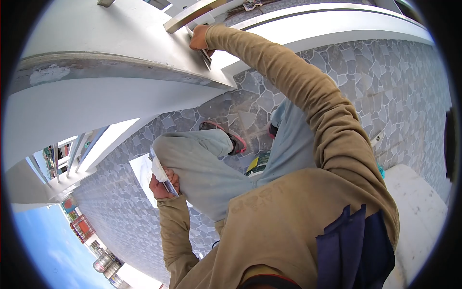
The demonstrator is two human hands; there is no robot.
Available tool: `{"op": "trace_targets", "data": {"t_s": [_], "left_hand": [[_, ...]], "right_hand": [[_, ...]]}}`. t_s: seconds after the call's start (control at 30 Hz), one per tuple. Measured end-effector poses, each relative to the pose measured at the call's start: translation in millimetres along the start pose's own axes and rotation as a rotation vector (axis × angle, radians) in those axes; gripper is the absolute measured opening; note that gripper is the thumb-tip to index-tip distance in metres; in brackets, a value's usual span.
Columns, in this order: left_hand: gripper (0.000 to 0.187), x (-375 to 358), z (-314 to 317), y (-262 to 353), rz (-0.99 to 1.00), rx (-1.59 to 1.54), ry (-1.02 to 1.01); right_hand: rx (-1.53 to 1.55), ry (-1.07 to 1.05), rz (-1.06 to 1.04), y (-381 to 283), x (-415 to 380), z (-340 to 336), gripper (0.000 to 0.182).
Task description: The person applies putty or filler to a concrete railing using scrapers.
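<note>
The fisheye view bends everything, and the dark lens rim cuts off the corners. The right hand (199,38) is seen only from the back, so its fingers are hidden; it is clenched on a putty knife (206,57) whose blade rests against the white wall ledge (144,53). The left hand (162,185) grips a flat trowel (163,178) loaded with white putty (158,169), beside the raised knee (192,149); the trowel's blade is mostly covered.
</note>
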State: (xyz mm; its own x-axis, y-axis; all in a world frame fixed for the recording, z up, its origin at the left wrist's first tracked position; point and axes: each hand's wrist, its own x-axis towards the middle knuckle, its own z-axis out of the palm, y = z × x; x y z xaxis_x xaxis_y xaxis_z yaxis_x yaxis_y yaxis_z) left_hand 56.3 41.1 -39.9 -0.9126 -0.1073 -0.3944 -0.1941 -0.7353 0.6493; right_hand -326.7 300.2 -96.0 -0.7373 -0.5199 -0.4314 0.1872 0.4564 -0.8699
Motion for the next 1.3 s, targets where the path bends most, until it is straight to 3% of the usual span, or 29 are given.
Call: {"op": "trace_targets", "data": {"t_s": [0.13,0.2,0.23,0.4,0.57,0.67,0.83,0.93,1.0,1.03,1.13,1.17,1.2,1.27,1.3], "left_hand": [[0.039,3.1,2.2,-1.5,-0.030,-0.044,-0.038],[0.039,3.2,1.5,-0.4,-0.015,0.021,-0.003],[0.039,3.1,2.2,-0.1,-0.017,0.024,-0.001],[0.040,3.1,0.9,-1.6,-0.009,-0.031,-0.051],[0.040,0.8,0.1,-0.5,-0.010,0.002,0.006],[0.039,1.6,-0.2,-0.6,-0.018,-0.017,-0.021],[0.039,-0.4,-1.6,-0.1,-0.008,0.007,-0.021],[0.040,-0.6,-3.1,0.9,-0.014,0.004,0.017],[0.040,0.7,-2.5,0.7,-0.022,-0.039,-0.012],[0.040,1.5,-1.1,0.2,-0.026,-0.042,-0.014],[0.039,2.8,1.5,-0.5,-0.031,-0.041,-0.048],[0.039,2.6,1.8,-0.9,-0.029,-0.022,-0.038],[0.039,1.8,2.2,-1.0,-0.026,-0.001,-0.027],[0.039,1.2,0.4,-0.5,-0.032,-0.003,-0.032],[0.039,2.1,-0.3,-0.4,-0.041,-0.007,-0.041]], "right_hand": [[-0.155,0.014,-0.110,-17.6,-56.8,-9.7,0.024],[0.116,0.085,-0.095,-8.8,-66.7,-15.3,0.030],[0.109,0.100,-0.074,-7.1,-73.4,-23.1,0.034],[0.114,0.174,0.015,19.9,-52.1,-30.8,0.033],[0.242,0.114,0.067,14.4,-30.8,-22.8,0.024],[0.208,0.059,0.042,9.6,-25.2,-21.0,0.031],[0.268,0.060,0.049,3.9,-11.7,-18.6,0.023],[0.183,0.100,0.016,4.4,-5.2,-16.8,0.023],[-0.258,0.104,-0.306,16.9,17.0,-16.9,0.027],[-0.100,0.109,-0.150,-7.1,-28.7,-19.6,0.030],[0.023,0.190,-0.105,-12.9,-69.3,-22.1,0.033],[-0.260,0.144,-0.246,-6.8,-56.3,-28.6,0.031],[-0.261,0.141,-0.249,3.2,-46.8,-28.2,0.031],[0.109,0.308,0.034,10.6,-47.5,-28.7,0.029],[0.112,0.262,0.035,14.1,-41.3,-27.3,0.030]]}}
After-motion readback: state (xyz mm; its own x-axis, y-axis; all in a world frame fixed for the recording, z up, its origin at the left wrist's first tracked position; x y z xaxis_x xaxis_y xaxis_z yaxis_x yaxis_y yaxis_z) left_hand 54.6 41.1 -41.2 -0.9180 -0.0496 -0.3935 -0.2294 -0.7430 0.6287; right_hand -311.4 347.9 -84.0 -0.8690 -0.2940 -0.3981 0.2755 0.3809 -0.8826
